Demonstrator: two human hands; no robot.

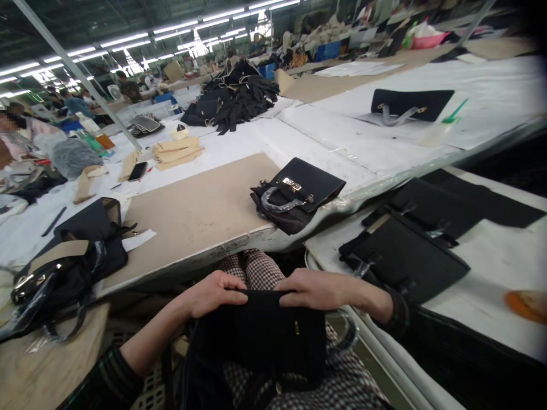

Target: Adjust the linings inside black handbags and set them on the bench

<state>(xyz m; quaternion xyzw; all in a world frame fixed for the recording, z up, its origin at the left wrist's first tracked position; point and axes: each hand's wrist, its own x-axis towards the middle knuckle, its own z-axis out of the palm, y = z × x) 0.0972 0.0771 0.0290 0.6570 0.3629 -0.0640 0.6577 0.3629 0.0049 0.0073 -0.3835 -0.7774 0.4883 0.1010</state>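
Observation:
A black handbag [260,336] lies across my lap on checked trousers, with a small gold fitting on its panel and a plastic-wrapped handle at its right. My left hand [216,293] pinches the bag's top edge, thumb on the near face and fingers behind. Farther right along that same edge, my right hand [314,288] grips it in a similar way. The fingers behind the edge are partly hidden. Beyond my knees, another black handbag [301,191] with a gold clasp and wrapped handle rests on the table's front edge.
Black bags [81,250] crowd the table at left. Black bag panels [405,256] lie on a lower surface at right. A brown board [192,205] covers the near table. Farther back are a phone [138,171], a black pile [239,94] and a bag with a grey handle [412,102].

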